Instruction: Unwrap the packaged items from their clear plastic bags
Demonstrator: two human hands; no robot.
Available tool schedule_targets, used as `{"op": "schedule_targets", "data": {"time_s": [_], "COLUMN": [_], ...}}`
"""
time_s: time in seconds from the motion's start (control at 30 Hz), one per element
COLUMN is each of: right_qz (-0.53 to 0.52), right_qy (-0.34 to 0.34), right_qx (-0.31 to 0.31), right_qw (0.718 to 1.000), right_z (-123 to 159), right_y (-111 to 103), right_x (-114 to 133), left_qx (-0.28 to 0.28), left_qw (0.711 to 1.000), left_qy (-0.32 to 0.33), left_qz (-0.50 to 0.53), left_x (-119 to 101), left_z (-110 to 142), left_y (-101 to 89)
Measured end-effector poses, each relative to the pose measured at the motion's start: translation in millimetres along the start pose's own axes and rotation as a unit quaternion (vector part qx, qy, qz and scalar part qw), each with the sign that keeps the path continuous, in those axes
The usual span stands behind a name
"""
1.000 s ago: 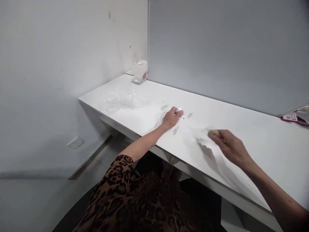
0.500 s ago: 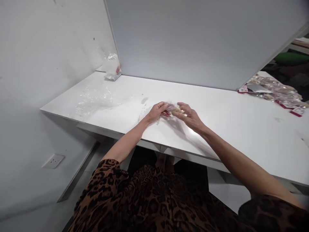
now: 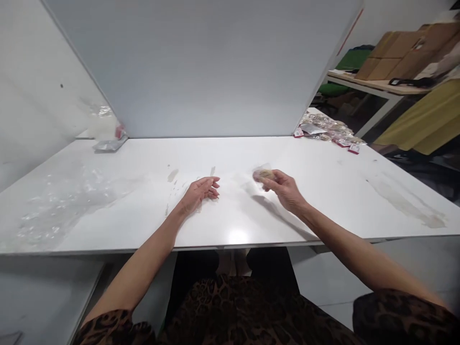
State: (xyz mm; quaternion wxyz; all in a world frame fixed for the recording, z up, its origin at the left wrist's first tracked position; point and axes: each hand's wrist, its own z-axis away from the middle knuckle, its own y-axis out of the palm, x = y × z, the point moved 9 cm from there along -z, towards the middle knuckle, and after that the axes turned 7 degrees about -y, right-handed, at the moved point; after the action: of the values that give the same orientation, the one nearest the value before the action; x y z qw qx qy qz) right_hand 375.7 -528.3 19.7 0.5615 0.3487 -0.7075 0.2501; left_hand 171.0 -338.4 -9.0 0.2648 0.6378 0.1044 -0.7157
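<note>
The right grip (image 3: 286,189) pinched a small clear-wrapped packet (image 3: 265,175) between thumb and fingers, just above the worktop (image 3: 233,211), with a shadow on the white surface below. The packet was blurred, so its contents could not be made out beyond a brownish-yellow patch. The left grip (image 3: 198,192) lay low at the worktop, its fingers loosely parted and nothing visible between them; well apart from the packet, it gave no support.

That one-sided hold seemed the main risk: slick film could have slid through the fingertips, and a sharp turn of the wrist could have flung the packet loose. Too hard a squeeze might have creased the wrapping. The smudged marks (image 3: 173,175) beside the left grip looked like residue; if tacky, they could have caught film or soiled it. The crumpled clear plastic (image 3: 75,203) at the left showed faintly against the white, so anything dropped there might have been lost among its folds. At the far right, a heap of packaged goods (image 3: 332,127) lay loosely beside the partition (image 3: 208,72), and a knock from an elbow or sleeve could have sent some sliding
</note>
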Motion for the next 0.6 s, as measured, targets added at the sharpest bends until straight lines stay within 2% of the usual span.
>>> {"op": "schedule_targets", "data": {"time_s": [0.17,0.27,0.3,0.4,0.47,0.53,0.6], "right_qz": [0.026,0.109,0.124,0.14,0.14,0.124,0.116], "right_qy": [0.025,0.09,0.096,0.082,0.056,0.049,0.055], "right_qx": [-0.196,-0.33,-0.353,-0.379,-0.368,-0.379,-0.38], "right_qw": [0.98,0.933,0.922,0.911,0.918,0.916,0.916], "right_z": [-15.7,-50.0,-70.7,-149.5,-199.2,-225.6,-227.8], "right_y": [-146.7,-228.3,-247.9,-288.9,-302.4,-308.2,-300.4], "right_x": [-11.5,-19.0,-18.2,-11.9,-10.2,-18.4,-34.0], "left_qx": [-0.052,-0.061,-0.064,-0.075,-0.084,-0.086,-0.082], "left_qw": [0.998,0.994,0.993,0.99,0.991,0.992,0.992], "left_qy": [0.009,-0.002,-0.006,-0.017,-0.026,-0.032,-0.031], "left_qz": [-0.04,-0.087,-0.103,-0.118,-0.103,-0.089,-0.093], "left_x": [3.4,7.8,8.8,10.2,10.9,11.5,11.2], "left_z": [-2.0,-1.3,-0.7,1.5,2.6,3.2,3.3], "left_y": [-11.3,-16.1,-17.8,-22.3,-24.2,-23.6,-20.8]}}
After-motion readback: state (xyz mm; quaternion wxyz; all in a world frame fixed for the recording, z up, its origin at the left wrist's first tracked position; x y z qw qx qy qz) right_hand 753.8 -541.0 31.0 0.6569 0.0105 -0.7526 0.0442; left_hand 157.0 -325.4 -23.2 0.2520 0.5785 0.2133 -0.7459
